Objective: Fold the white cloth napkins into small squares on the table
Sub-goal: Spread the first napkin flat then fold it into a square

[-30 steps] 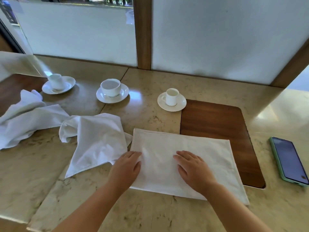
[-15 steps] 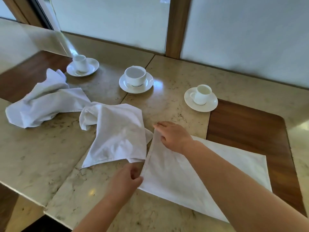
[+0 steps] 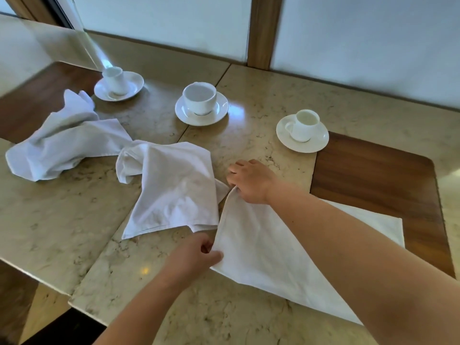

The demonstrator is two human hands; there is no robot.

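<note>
A white napkin (image 3: 261, 247), folded to a flat rectangle, lies on the marble table (image 3: 74, 220) in front of me. My right hand (image 3: 251, 181) pinches its far left corner. My left hand (image 3: 196, 255) pinches its near left corner at the table's front. My right forearm crosses over the napkin and hides part of it. A second napkin (image 3: 174, 188) lies loosely rumpled just left of it, touching its edge. A third napkin (image 3: 62, 145) sits crumpled further left.
Three white cups on saucers stand along the back: left (image 3: 117, 83), middle (image 3: 201, 103), right (image 3: 302, 130). A dark wooden inlay (image 3: 373, 180) lies under the napkin's right end. The table's front edge runs close below my left hand.
Both hands left the middle of the folded napkin and took hold of its two left corners. My head turned left, so the phone at the right went out of view.
</note>
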